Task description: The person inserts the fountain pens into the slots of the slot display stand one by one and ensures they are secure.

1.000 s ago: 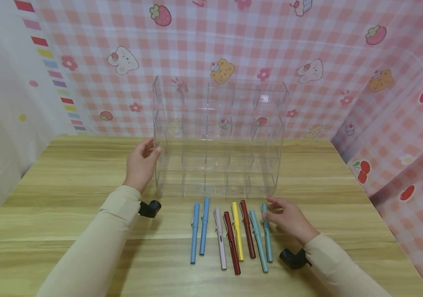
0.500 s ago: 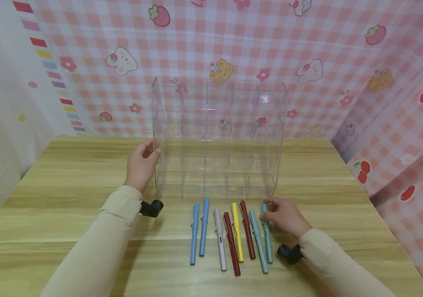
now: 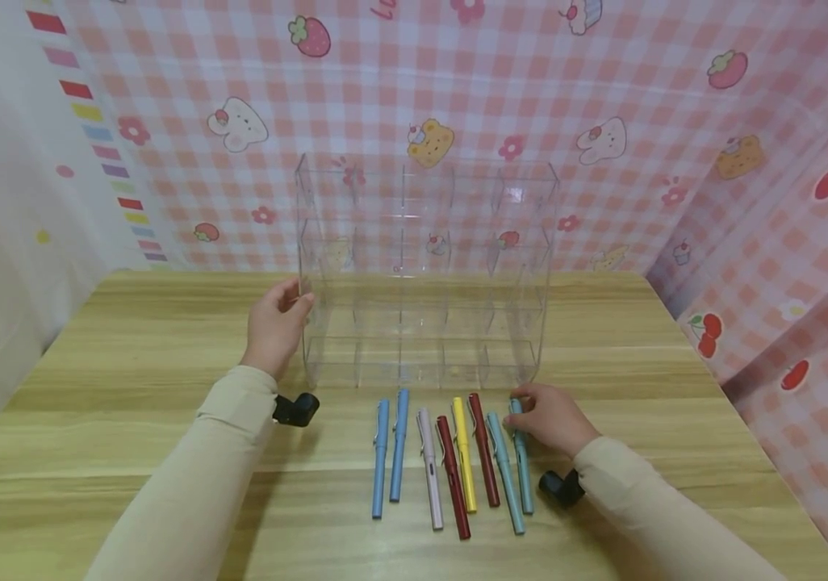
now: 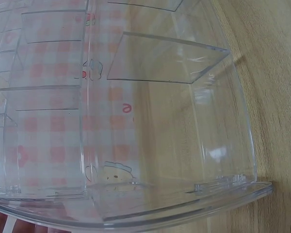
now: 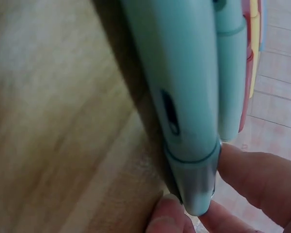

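A clear plastic rack (image 3: 421, 373) with tiered compartments stands on the table. My left hand (image 3: 273, 323) grips its left side panel, thumb at the front and fingers behind. The left wrist view shows the rack's divider (image 4: 169, 60) up close, with only fingertips at the corner. My right hand (image 3: 554, 418) pinches the cap end of the rightmost teal pen (image 3: 524, 476), which lies on the table. In the right wrist view, the thumb (image 5: 262, 179) and fingers sit on both sides of that pen's tip. Beside it lies a second teal pen (image 3: 506, 480).
Further left in the row lie a dark red pen (image 3: 484, 456), a yellow pen (image 3: 466, 464), another dark red pen (image 3: 453, 484), a lilac pen (image 3: 432, 476) and two blue pens (image 3: 380, 464). A checked curtain (image 3: 385, 89) hangs behind the wooden table (image 3: 131, 387).
My right hand has moved slightly left and closed its thumb and fingers around the rightmost teal pen's cap. The left hand stays on the rack, and the pens have not visibly moved.
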A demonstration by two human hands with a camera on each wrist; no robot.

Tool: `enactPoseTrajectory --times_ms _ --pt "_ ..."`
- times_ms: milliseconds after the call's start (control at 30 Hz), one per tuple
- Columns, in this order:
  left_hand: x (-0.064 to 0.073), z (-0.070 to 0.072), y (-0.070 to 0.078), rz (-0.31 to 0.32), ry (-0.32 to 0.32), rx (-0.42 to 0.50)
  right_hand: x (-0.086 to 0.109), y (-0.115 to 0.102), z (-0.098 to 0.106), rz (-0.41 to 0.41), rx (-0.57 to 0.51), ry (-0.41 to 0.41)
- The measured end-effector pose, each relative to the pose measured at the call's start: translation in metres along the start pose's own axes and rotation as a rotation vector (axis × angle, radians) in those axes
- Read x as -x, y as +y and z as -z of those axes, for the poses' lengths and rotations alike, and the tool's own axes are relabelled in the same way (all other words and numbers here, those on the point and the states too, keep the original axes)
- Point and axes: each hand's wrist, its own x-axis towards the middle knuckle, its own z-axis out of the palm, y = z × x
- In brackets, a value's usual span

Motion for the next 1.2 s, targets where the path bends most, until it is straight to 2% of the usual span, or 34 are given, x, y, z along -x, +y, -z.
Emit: enactPoseTrajectory --times_ms 367,633,767,933,1200 --pt "-0.001 0.001 -0.001 -0.016 -0.013 0.005 -0.003 -0.001 -0.002 -0.028 -0.043 0.005" --pt "0.0 0.001 -0.001 -0.01 -0.017 0.011 0.0 0.0 0.003 -0.059 -0.193 -0.013" --pt "0.0 0.002 -0.002 -0.015 -0.021 -0.003 0.005 -0.003 0.012 -0.03 -0.234 -0.011" --pt "-0.001 0.002 -0.003 -0.023 -0.027 0.007 0.011 -0.008 0.027 0.022 -0.339 0.005" --pt "-0.002 0.002 -0.003 -0.023 -0.031 0.018 0.016 -0.024 0.055 0.073 -0.436 0.091"
